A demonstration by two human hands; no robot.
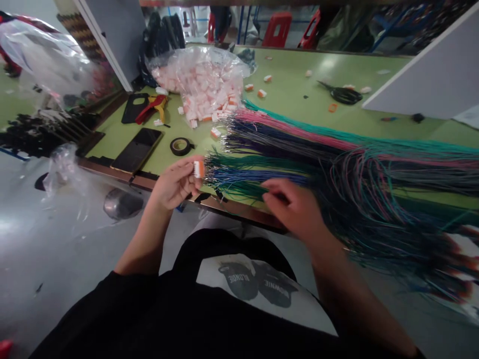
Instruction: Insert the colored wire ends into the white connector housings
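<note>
My left hand (pixel 174 183) is closed, pinching a small white and orange connector housing (pixel 198 169) between thumb and fingers at the table's front edge. Right beside the housing lie the metal-tipped ends of a bundle of blue wires (pixel 258 176), with green wires (pixel 243 189) along it. Over the right part of these wires is my right hand (pixel 292 203), slightly blurred, its fingers curled in. Whether a wire is between its fingertips does not show. Farther back lies a thick bundle of pink, teal, black and grey wires (pixel 292 130).
A clear plastic bag (pixel 209 75) of similar housings lies behind the wires. To the left are a phone (pixel 136 150), black tape (pixel 180 146) and red-and-yellow pliers (pixel 152 108). Scissors (pixel 344 93) lie at the back right. Wires hang over the front edge at right, near several housings (pixel 462 249).
</note>
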